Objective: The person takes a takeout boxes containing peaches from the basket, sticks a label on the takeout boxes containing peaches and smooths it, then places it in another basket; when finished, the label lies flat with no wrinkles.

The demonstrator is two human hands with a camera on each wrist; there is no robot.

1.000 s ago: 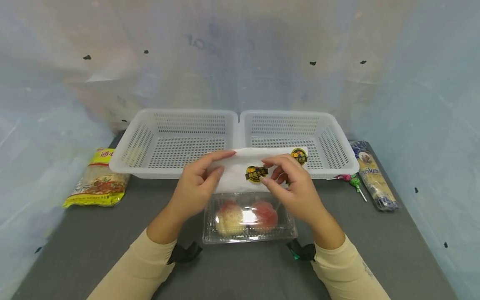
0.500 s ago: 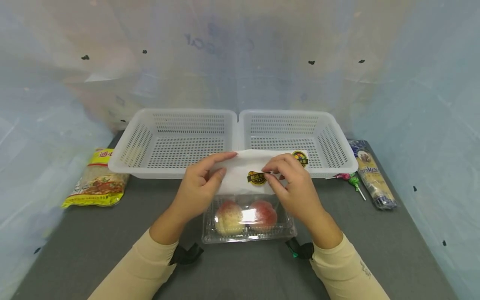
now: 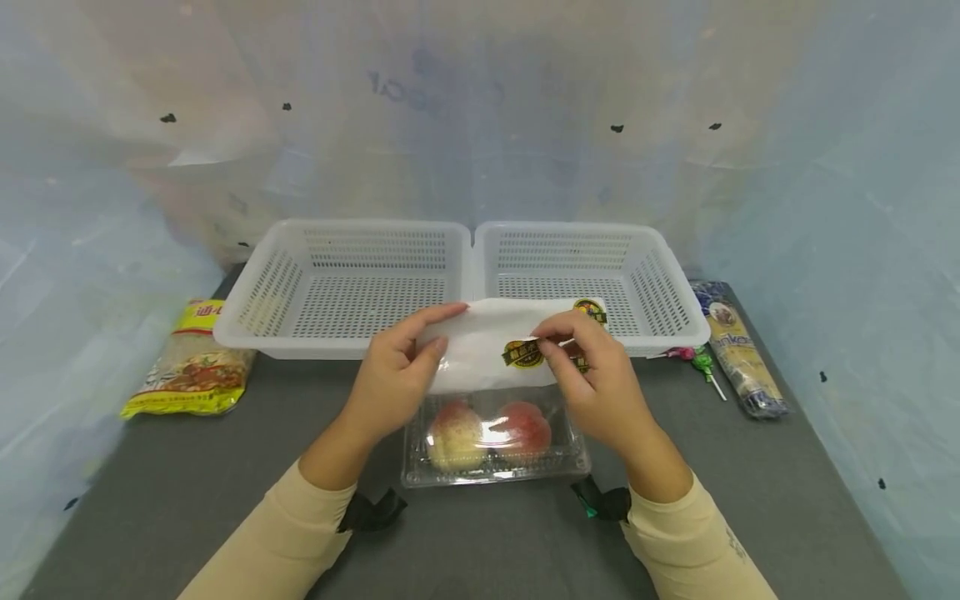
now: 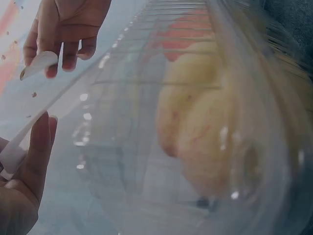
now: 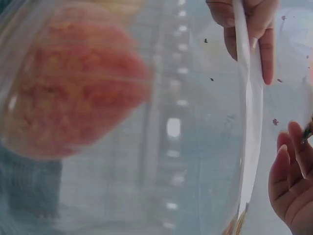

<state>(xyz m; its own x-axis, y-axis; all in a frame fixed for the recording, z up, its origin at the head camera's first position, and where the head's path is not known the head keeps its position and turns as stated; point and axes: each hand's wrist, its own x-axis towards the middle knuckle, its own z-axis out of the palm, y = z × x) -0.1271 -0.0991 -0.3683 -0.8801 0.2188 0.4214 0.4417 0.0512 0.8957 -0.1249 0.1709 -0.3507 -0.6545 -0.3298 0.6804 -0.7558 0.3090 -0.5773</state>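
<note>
White sheet [image 3: 480, 337] between left fingers [image 3: 429, 317], clamped on its edge, and right fingers [image 3: 564, 322], seemingly clamped on a sticker [image 3: 521, 354].

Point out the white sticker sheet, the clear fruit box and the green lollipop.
White sticker sheet [image 3: 486, 337]: head view, on its bare white surface.
Clear fruit box [image 3: 495, 479]: head view, on its near rim.
Green lollipop [image 3: 702, 362]: head view, on its wrapped head.

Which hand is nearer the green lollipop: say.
Right. The right hand, pinching a sticker, is left of the green lollipop; the left hand is farther left, holding the sticker sheet.
</note>
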